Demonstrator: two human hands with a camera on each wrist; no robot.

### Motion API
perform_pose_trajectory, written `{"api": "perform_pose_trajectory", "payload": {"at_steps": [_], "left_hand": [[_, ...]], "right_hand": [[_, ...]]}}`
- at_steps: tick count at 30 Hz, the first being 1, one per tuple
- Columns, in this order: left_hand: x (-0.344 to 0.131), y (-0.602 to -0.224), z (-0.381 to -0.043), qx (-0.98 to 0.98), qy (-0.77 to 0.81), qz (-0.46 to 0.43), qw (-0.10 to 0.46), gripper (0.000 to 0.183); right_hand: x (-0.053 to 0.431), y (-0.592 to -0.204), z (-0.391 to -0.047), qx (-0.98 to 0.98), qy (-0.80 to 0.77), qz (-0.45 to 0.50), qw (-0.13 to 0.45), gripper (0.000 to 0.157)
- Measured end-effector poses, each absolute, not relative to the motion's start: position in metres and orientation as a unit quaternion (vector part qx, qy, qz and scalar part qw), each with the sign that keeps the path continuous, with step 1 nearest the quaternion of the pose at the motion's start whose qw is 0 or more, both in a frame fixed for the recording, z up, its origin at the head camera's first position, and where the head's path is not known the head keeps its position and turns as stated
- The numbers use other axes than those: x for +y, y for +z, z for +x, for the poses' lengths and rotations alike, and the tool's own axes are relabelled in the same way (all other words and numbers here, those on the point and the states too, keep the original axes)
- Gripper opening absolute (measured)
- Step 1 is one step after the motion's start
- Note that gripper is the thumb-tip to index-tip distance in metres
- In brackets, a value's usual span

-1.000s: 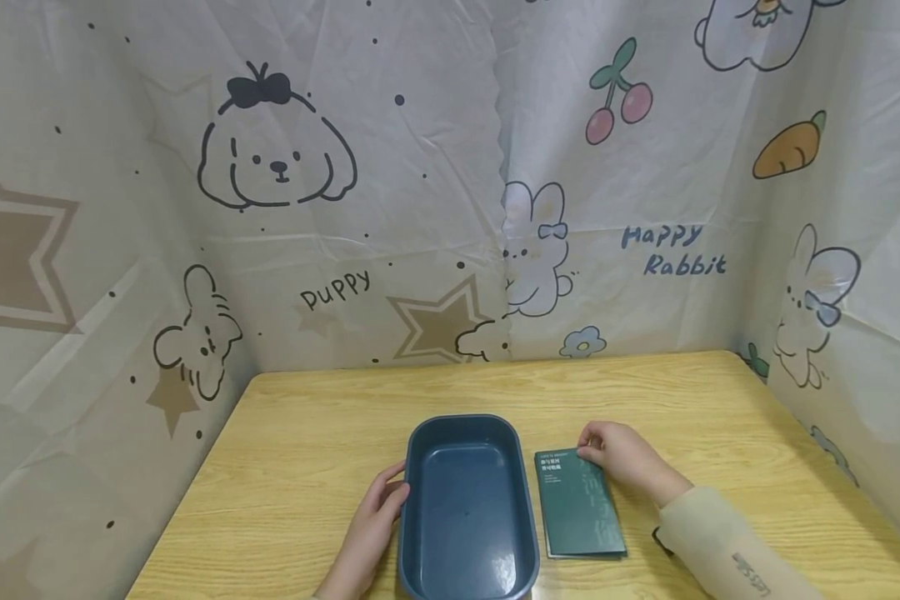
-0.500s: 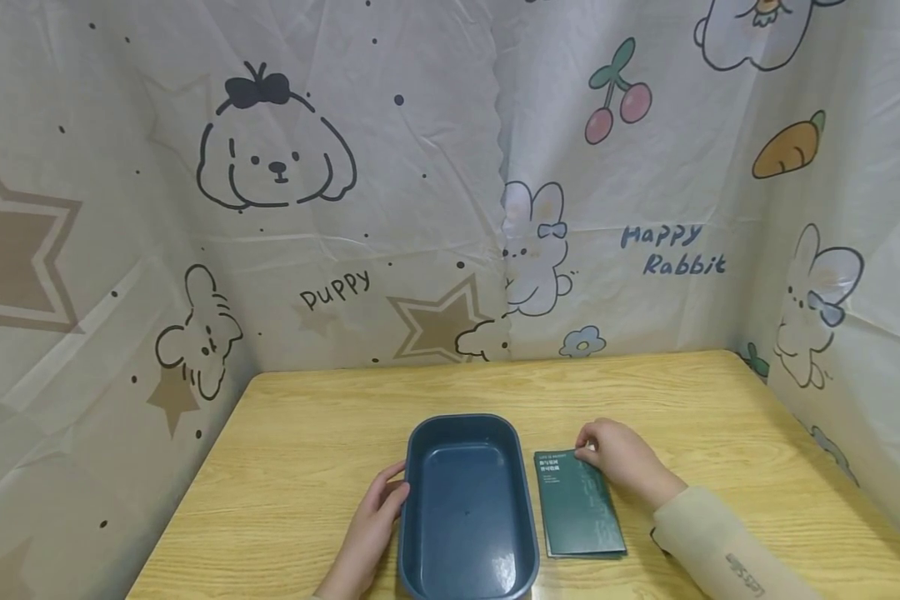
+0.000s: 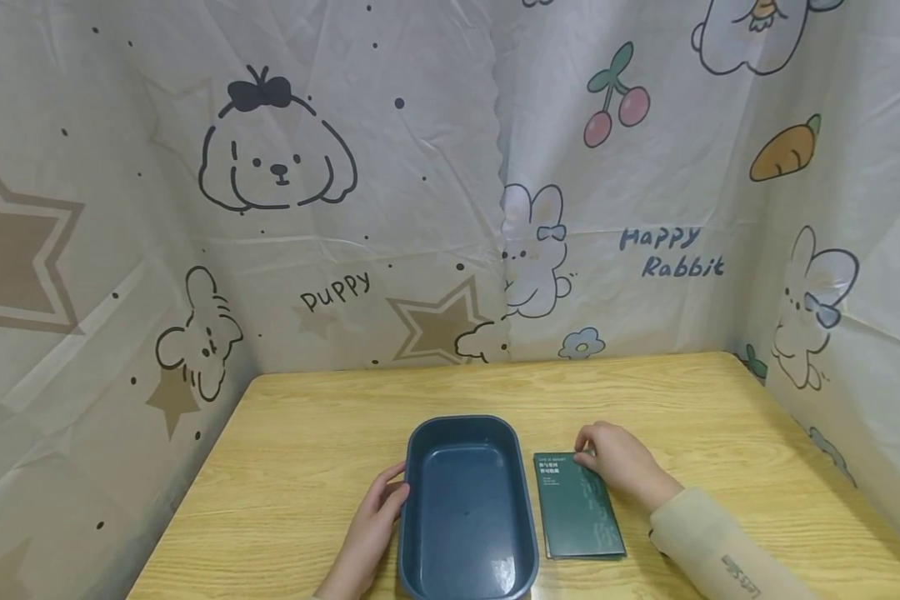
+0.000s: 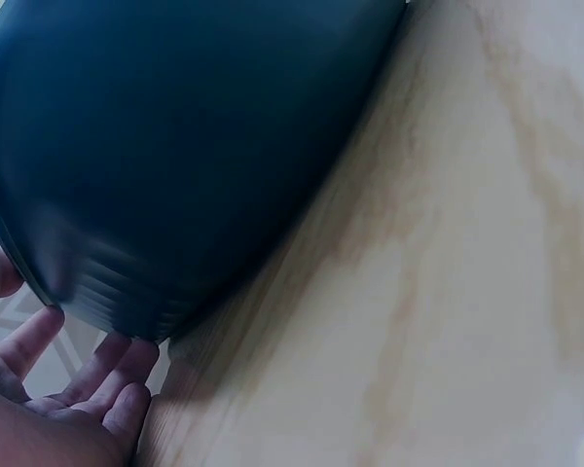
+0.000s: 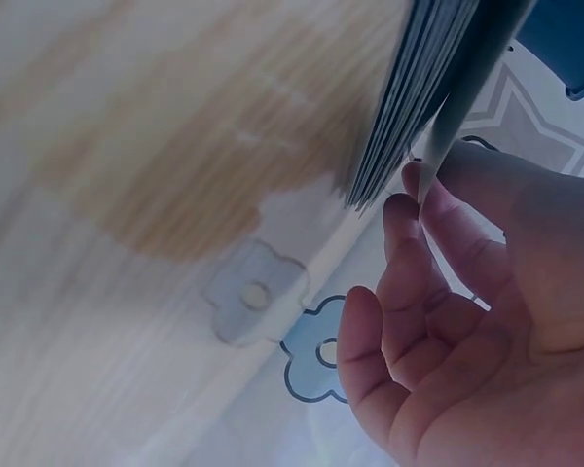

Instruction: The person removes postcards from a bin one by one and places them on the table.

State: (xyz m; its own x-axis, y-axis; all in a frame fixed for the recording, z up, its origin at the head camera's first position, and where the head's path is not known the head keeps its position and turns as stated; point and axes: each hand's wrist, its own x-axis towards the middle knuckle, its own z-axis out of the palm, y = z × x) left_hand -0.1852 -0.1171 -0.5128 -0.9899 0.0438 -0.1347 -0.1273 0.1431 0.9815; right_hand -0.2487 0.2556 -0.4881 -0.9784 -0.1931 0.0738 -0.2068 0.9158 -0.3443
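A deep blue plastic bin (image 3: 467,512) stands upright on the table. My left hand (image 3: 371,525) is against its left outer wall, and the left wrist view shows the fingertips (image 4: 112,355) touching the bin's side, fingers fairly straight. To the right of the bin lies a stack of green cards (image 3: 579,512) with white print. My right hand (image 3: 621,462) pinches the far right corner of the top card between thumb and fingers. From the right wrist view, that top card (image 5: 467,107) stands slightly apart from the layered cards (image 5: 404,107) below it.
The wood-grain table (image 3: 307,442) runs back to a printed curtain (image 3: 390,208), which also hangs along both sides. A narrow strip of table separates the bin from the cards.
Very little differs: my right hand and forearm have shifted slightly left, keeping hold of the card's corner. The left hand and bin stay in place.
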Motion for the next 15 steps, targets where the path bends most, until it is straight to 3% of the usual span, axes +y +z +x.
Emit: {"api": "perform_pose_trajectory", "payload": {"at_steps": [15], "left_hand": [[-0.1179, -0.5114, -0.1841, 0.751, 0.656, -0.028, 0.071, 0.052]], "right_hand": [[0.2531, -0.4863, -0.2457, -0.982, 0.166, 0.090, 0.021, 0.012]]}}
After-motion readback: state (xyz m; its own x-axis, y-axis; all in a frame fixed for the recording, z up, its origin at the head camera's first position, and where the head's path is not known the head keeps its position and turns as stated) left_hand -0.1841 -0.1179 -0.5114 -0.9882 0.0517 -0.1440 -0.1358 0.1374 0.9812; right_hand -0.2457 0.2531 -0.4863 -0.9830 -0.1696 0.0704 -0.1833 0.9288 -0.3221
